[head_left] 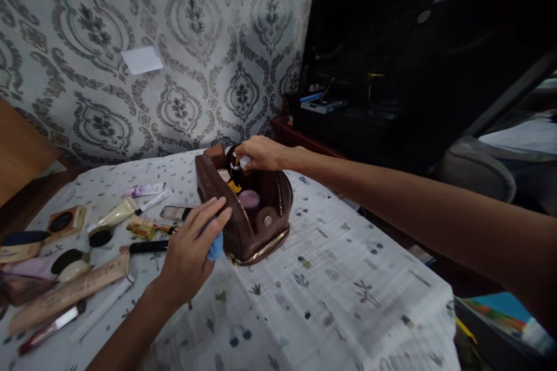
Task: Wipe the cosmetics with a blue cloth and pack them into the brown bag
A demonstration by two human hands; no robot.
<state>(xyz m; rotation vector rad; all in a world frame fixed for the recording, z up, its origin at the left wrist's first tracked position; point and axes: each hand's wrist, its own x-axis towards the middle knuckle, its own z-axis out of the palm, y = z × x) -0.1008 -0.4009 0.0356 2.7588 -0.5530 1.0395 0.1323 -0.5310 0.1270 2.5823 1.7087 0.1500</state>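
A brown cosmetic bag stands open on the table's patterned white cloth. My right hand reaches over its far end, fingers closed on the white cap of a small dark bottle that stands inside the bag. A pink round item lies inside too. My left hand rests against the bag's near left side, holding a small blue thing against it; I cannot make out what it is.
Several cosmetics lie spread to the left: tubes, a gold lipstick, compacts, a black pencil. A patterned wall stands behind with a white paper on it. A dark cabinet and a chair are at right.
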